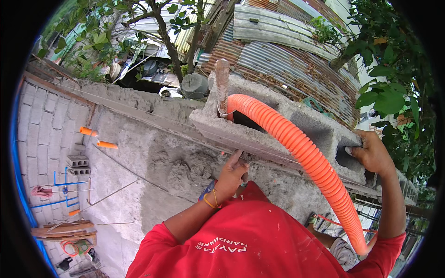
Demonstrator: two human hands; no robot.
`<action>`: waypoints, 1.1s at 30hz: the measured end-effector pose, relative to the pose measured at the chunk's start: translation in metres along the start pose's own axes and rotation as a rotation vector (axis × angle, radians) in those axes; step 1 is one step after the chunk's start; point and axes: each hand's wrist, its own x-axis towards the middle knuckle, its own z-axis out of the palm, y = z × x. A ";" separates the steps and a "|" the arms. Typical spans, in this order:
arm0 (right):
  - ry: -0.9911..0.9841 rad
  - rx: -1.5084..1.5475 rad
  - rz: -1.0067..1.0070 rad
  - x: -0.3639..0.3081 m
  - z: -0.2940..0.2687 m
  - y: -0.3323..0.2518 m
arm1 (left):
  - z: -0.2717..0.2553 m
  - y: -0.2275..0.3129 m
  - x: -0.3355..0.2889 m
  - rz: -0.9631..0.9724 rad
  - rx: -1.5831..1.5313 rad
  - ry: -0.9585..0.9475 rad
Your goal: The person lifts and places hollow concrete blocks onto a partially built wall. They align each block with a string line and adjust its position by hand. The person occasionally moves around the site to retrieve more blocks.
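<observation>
A grey concrete hollow block lies along the top of the wall in front of me. My right hand grips its right end, the thumb hooked at the end hollow. Below the block's near face is my left hand, index finger stretched up to its lower edge, the other fingers partly hidden. An orange corrugated conduit rises from the block's left hollow and arches down past my right arm. Beside it in that hollow stands a rusty steel bar. A thin string line runs along the wall.
A mortar-covered wall top extends left. Two short orange pipes stick out at the left, above stacked hollow blocks and blue pipes. Beyond the wall are a bucket, rusty corrugated roofing and leafy branches.
</observation>
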 end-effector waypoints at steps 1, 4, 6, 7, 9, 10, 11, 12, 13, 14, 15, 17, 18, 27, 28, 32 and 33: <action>-0.008 0.001 -0.008 0.000 0.000 -0.001 | 0.000 0.000 0.000 -0.024 -0.019 -0.020; -0.012 -0.004 -0.037 -0.001 0.002 -0.005 | 0.006 -0.005 0.000 -0.025 -0.111 -0.005; 0.023 -0.032 0.045 -0.005 0.003 -0.005 | 0.007 -0.008 0.000 -0.041 -0.131 0.045; 0.055 -0.059 0.089 -0.005 0.004 -0.005 | 0.006 -0.008 0.001 -0.034 -0.125 0.040; 0.050 -0.030 -0.003 -0.005 0.003 -0.005 | 0.002 -0.005 0.004 -0.020 -0.109 0.033; 0.035 -0.014 -0.014 -0.005 0.002 -0.005 | -0.001 -0.002 0.006 -0.033 -0.093 0.021; 0.020 0.002 -0.024 -0.005 0.002 -0.005 | -0.003 0.002 0.007 -0.044 -0.077 0.008; -0.011 0.018 -0.001 -0.004 0.001 -0.005 | -0.005 0.006 0.008 -0.056 -0.067 -0.015; -0.030 0.025 0.006 -0.003 0.000 -0.005 | -0.005 0.010 0.008 -0.087 -0.040 -0.024; -0.043 0.031 0.034 -0.003 -0.001 -0.006 | -0.003 0.013 0.007 -0.118 -0.019 -0.042; -0.043 0.031 0.048 -0.003 -0.001 -0.006 | -0.001 0.015 0.006 -0.131 0.004 -0.051; -0.042 0.010 0.035 -0.003 -0.001 -0.007 | 0.009 0.015 0.005 -0.090 -0.080 -0.073; -0.039 -0.012 0.006 -0.002 -0.001 -0.006 | 0.014 0.014 0.005 -0.082 -0.118 -0.079; -0.013 -0.063 -0.158 0.002 0.003 0.010 | 0.043 -0.002 -0.001 -0.038 0.298 0.073; 0.007 -0.075 -0.221 0.001 0.004 0.011 | 0.048 -0.005 -0.004 -0.045 0.339 0.081; -0.001 -0.018 -0.046 -0.001 0.005 0.012 | 0.044 -0.005 -0.009 0.094 0.354 0.108; -0.007 -0.013 -0.035 -0.002 0.005 0.012 | 0.034 0.000 -0.011 0.136 0.421 0.112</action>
